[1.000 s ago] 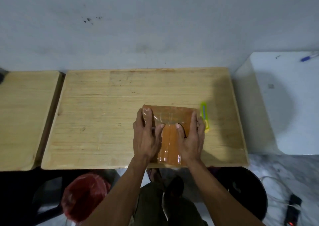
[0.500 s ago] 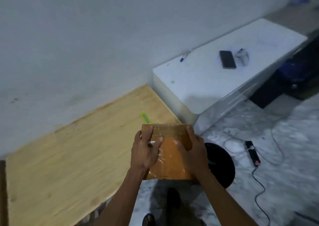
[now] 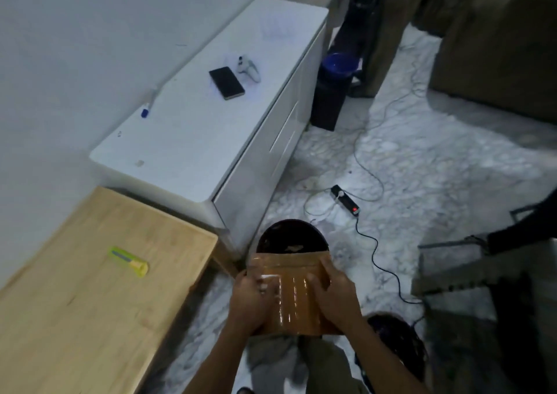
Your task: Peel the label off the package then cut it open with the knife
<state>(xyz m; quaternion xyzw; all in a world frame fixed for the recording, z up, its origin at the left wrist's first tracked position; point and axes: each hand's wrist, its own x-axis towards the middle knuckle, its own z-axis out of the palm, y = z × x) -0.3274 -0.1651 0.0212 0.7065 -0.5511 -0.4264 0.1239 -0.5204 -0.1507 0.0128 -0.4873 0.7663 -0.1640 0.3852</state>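
So the package [image 3: 294, 291] is off the table, held out over the floor [image 3: 422, 158] to the right of the wooden table [image 3: 90, 303], left hand [image 3: 250, 300] on its left side and right hand [image 3: 337, 297] on its right. A round bin [image 3: 291, 237] sits just behind it. The knife [image 3: 129, 261] is lying on the table, well apart from the package. Behind the table there's a low cabinet [image 3: 193, 140] against the wall, with a phone [image 3: 226, 82], a controller [image 3: 248, 69] and a pen [image 3: 148, 106] on top. A power strip [image 3: 345, 203] lies on the floor right of the cabinet.
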